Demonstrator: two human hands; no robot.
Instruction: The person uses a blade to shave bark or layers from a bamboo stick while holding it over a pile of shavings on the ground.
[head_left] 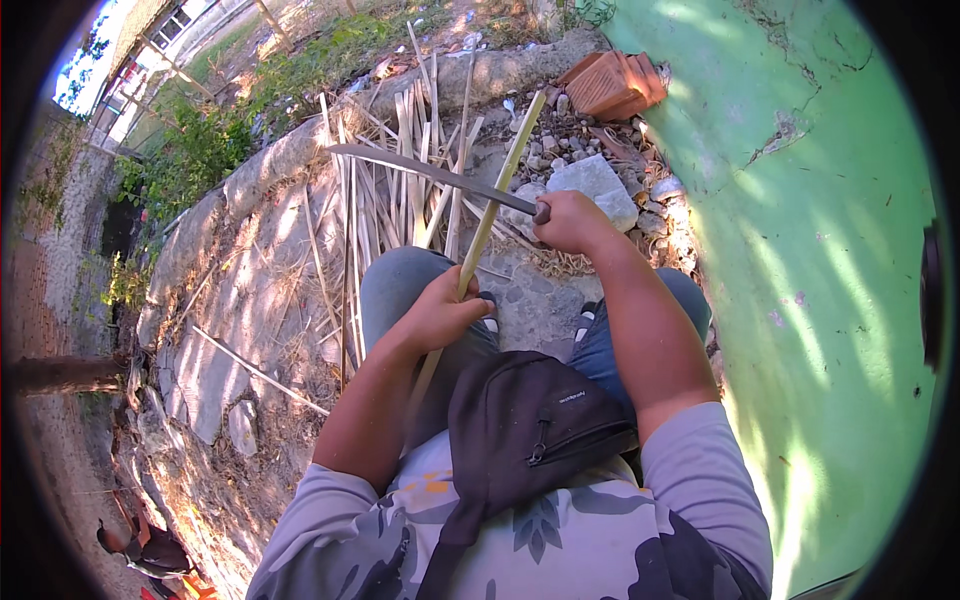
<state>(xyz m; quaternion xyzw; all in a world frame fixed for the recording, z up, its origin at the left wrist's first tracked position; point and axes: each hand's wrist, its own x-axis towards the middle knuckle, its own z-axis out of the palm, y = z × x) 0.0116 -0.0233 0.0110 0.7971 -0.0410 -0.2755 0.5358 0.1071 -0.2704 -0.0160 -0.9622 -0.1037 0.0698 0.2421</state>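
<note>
My left hand [446, 312] is wrapped round a long pale green bamboo strip [513, 160], which slants up and away to the right from between my knees. In my right hand [574, 222] is the dark handle of a machete [440, 174]. Its long blade points left and crosses the strip above my left hand, seeming to touch it. Beyond my left knee lies a loose pile of pale split bamboo strips [405, 205]. The lower end of the held strip passes by my left forearm, partly blurred.
A pale stone block [596, 190] sits among gravel ahead, with stacked orange roof tiles [616, 86] behind it. Along my right runs a cracked green wall [800, 250]. One lone strip [258, 370] lies on the ground at left. A black bag [530, 420] hangs across my front.
</note>
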